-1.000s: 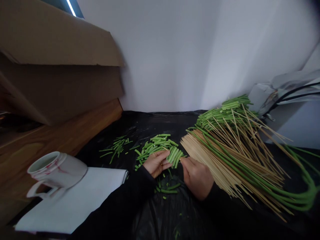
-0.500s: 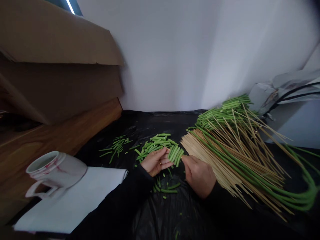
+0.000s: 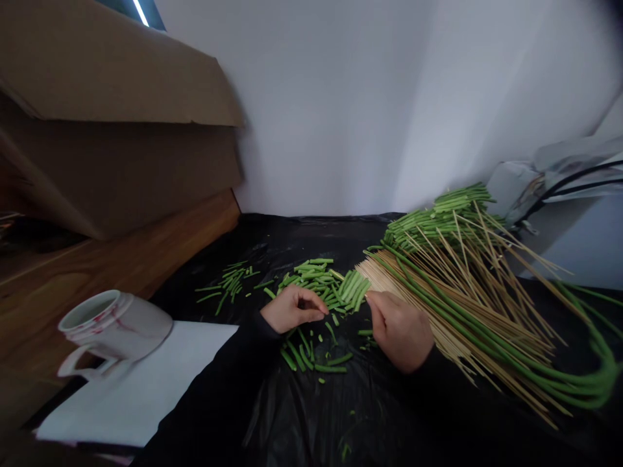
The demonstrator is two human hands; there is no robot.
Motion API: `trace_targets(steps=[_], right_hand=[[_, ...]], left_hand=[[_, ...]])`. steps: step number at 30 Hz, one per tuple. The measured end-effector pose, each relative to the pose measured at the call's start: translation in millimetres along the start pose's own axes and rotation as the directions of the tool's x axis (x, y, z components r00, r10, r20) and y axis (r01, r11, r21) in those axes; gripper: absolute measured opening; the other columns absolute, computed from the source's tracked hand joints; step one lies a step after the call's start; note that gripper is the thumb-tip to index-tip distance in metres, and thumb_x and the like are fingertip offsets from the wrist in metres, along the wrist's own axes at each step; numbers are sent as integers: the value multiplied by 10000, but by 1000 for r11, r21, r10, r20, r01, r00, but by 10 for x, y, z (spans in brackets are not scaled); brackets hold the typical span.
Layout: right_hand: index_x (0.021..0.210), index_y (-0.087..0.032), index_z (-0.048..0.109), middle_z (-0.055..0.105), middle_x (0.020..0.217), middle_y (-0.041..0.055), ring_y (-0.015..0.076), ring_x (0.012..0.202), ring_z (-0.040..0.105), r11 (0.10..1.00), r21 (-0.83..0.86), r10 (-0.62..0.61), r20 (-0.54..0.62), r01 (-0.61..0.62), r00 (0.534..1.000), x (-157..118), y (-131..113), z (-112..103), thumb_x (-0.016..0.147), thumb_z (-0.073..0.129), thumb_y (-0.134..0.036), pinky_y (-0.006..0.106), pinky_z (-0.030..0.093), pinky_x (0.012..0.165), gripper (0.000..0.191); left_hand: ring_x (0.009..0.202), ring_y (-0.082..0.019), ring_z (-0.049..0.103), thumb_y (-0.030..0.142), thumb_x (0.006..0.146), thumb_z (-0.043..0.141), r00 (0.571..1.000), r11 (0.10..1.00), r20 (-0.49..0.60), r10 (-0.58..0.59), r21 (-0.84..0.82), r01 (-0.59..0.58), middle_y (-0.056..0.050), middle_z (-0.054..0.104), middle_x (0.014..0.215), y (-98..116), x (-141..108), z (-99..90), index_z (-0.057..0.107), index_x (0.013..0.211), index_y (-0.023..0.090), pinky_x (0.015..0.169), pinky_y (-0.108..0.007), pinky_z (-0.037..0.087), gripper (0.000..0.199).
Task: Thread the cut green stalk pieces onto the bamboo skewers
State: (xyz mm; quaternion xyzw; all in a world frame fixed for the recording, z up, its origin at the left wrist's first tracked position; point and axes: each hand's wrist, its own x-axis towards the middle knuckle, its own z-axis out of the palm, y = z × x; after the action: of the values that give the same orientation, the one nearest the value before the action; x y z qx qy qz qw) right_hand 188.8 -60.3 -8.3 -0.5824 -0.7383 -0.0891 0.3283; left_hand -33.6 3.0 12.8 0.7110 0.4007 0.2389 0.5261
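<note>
My right hand [image 3: 402,329] pinches the end of a bamboo skewer, mostly hidden, that carries a row of cut green bean pieces [image 3: 354,289] side by side. To the left, my left hand [image 3: 296,309] is apart from that row, thumb and fingertips drawn together just above the loose bean pieces. Whatever lies between those fingertips is too small to make out. Behind both hands spreads a pile of cut green bean pieces [image 3: 311,274]. More loose pieces [image 3: 304,357] lie in front, on the black plastic sheet [image 3: 311,421].
Right of my hands lie many bamboo skewers [image 3: 438,311] with long green beans [image 3: 467,318] across them. Behind them is a stack of filled skewers [image 3: 423,227]. At left are a smaller bean pile [image 3: 233,280], a mug [image 3: 119,324] on white paper [image 3: 141,395], and a cardboard box [image 3: 146,162].
My left hand has come away from the skewered bean pieces and moved left, its fingers now in a pinch. My right hand has shifted slightly right, still holding the skewer.
</note>
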Motion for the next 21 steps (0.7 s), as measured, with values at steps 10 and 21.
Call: trace_targets(steps=[10,21], right_hand=[[863,-172,650,662,781,35,139,716,603,1000,8,5,7,-5,1000,-2,-21,-18,880,415,-143,246,328,591,237],[899,-166,655,669,795,46,148,737,611,999,44,-18,-48,21,999,-16,-27,-8,873,422,-129,248,355,606,237]], left_hand=[[645,-108,515,164,598,746,965,818,255,-55,566,-102,-5,600,726,-21,-152,-272,739,740,188,584,-199,378,145],[703,-131,562,236,689,690,991,871,118,63,478,-113,-21,651,740,-8,-48,-156,697,722,156,661,-219,396,86]])
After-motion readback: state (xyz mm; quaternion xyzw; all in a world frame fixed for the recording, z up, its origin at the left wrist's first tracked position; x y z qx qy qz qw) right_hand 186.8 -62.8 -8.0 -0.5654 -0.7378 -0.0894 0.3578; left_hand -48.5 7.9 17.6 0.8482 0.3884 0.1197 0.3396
